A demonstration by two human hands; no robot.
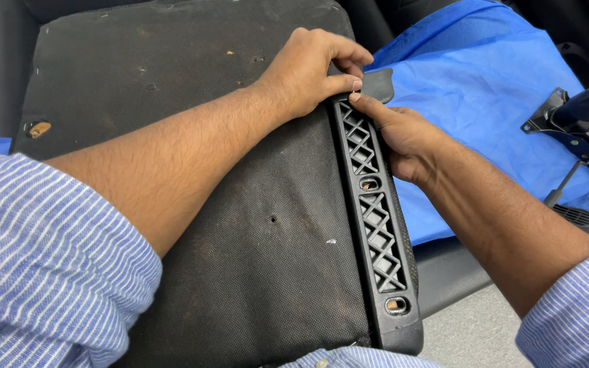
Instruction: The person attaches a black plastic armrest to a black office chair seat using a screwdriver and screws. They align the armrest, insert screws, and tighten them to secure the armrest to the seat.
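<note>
1. Together, pinching the top end of the black lattice-ribbed plastic bracket (pixel 375 218) with left hand (pixel 311 68) and right hand (pixel 403 133), fingertips touching.
2. Lying along the right edge of the black fabric seat pad (pixel 172 82), beside the blue cloth (pixel 485 88).
3. Resting on the cloth's right edge: a black metal mechanism (pixel 581 116).

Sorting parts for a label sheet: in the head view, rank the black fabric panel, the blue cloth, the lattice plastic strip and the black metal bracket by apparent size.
1. Black fabric panel
2. Blue cloth
3. Lattice plastic strip
4. Black metal bracket, partly cut off at the frame edge, so its rank is unsure.
</note>
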